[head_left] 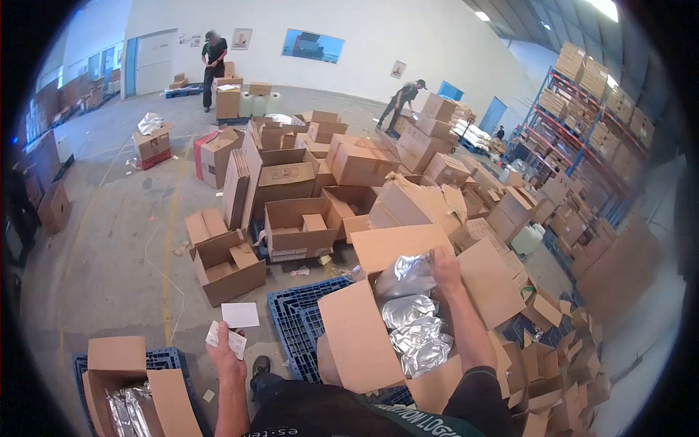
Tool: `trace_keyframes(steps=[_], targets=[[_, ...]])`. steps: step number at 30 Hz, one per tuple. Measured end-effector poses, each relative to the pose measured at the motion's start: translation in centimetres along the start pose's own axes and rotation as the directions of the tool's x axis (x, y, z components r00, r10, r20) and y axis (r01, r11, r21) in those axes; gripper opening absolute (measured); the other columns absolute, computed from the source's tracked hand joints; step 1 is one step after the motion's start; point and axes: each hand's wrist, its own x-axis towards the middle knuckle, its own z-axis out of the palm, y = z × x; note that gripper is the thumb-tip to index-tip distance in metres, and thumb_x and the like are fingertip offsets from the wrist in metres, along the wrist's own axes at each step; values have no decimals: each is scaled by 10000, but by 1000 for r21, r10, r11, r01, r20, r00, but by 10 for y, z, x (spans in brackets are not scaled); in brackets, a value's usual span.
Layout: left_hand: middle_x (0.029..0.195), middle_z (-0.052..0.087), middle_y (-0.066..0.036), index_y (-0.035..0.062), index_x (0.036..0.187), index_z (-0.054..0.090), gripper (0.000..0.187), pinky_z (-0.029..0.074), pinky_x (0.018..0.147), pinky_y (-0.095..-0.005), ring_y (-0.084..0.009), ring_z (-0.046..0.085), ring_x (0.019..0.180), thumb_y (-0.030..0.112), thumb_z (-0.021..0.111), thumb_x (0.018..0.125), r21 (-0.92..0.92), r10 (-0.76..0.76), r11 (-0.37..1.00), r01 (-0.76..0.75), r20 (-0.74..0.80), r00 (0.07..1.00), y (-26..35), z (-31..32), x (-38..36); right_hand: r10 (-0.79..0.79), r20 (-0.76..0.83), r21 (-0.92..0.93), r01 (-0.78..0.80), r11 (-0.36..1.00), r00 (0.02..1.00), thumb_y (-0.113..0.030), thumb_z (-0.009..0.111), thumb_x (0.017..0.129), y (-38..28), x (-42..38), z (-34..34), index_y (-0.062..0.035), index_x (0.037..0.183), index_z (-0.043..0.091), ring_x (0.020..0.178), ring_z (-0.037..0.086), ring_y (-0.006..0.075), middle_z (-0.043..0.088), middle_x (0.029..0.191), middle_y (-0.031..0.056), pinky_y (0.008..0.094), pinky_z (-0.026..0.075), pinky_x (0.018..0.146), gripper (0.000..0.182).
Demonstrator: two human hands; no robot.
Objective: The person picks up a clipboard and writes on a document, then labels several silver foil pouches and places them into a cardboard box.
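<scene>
Right hand (445,264) closed on top edge of silver foil pouch (405,275), arm stretched forward over open cardboard box (362,342). Pouch at box's far end; 2 more foil pouches (419,337) lie inside box, nearer person. Left hand (227,355) left of box, raised, fingers pinching small white card (226,339). Blue plastic pallet (297,318) under box.

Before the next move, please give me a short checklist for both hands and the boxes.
1. Right hand grips a foil bag: ok.
2. Left hand holds a paper slip: ok.
3. Open box still has foil bags inside: ok.
4. Second box at left is open, with foil inside: ok.
5. Floor clear of litter: not ok, a loose sheet lies there.
6. Bag sealed: cannot tell.
</scene>
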Motion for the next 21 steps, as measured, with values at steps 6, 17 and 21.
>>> trace_keyframes(steps=[6, 17, 21], targets=[[955, 598, -60, 11, 1030, 554, 184, 515, 741, -318, -143, 605, 825, 167, 575, 934, -26, 243, 970, -242, 158, 957, 11, 57, -1, 35, -187, -101, -55, 993, 982, -180, 492, 939, -27, 115, -111, -40, 833, 517, 678, 577, 406, 576, 750, 205, 492, 452, 587, 177], [1308, 508, -281, 7, 844, 572, 139, 351, 1057, -491, -416, 448, 1276, 144, 583, 822, -30, 599, -238, -971, 783, -171, 50, 237, -128, 8, 255, 328, -94, 940, 967, -281, 443, 991, -159, 234, -255, 29, 894, 604, 699, 532, 139, 593, 744, 78, 298, 440, 666, 362], [1285, 438, -401, -33, 796, 542, 121, 327, 1057, -555, -497, 406, 1273, 87, 552, 812, 43, 621, -254, -966, 773, -128, 31, 229, -141, -29, 272, 709, -180, 682, 962, -268, 461, 975, -179, 229, -257, 51, 866, 606, 723, 529, 61, 615, 763, 7, 263, 430, 653, 367]])
